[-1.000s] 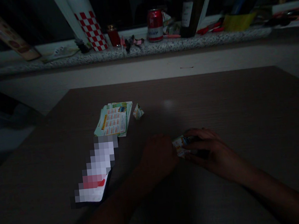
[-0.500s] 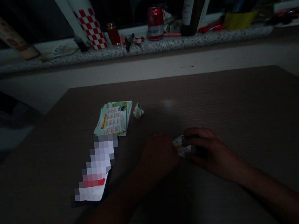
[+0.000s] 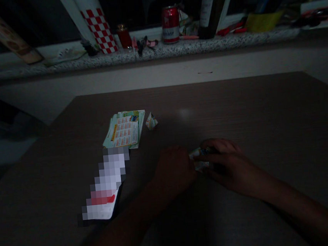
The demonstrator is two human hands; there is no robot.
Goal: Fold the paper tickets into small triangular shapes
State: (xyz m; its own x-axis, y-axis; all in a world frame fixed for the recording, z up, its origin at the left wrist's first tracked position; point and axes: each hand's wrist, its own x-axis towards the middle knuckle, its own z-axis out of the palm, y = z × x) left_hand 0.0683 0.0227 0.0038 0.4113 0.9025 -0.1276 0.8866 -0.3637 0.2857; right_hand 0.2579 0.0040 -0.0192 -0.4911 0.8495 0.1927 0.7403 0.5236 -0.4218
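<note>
A small printed piece of paper [image 3: 202,166] lies between my two hands, close to the tabletop. My left hand [image 3: 175,166] is closed over its left edge, with the fingertips out of sight. From the other side my right hand [image 3: 228,161] grips it, the index finger stretched across its face. Further back sits a small folded paper piece [image 3: 151,122] with the same sort of print. Beside that lies a stack of printed paper sheets [image 3: 124,131].
A phone [image 3: 106,190] with a lit, blurred screen lies left of my left arm on the wooden table [image 3: 238,108]. Along the stone windowsill [image 3: 111,60] stand a red can [image 3: 170,25], a red-and-white checkered container [image 3: 100,30], a dark pouch [image 3: 210,14] and a yellow container [image 3: 263,21].
My right index finger has moved left across the paper, covering more of it. The left hand stays in nearly the same place.
</note>
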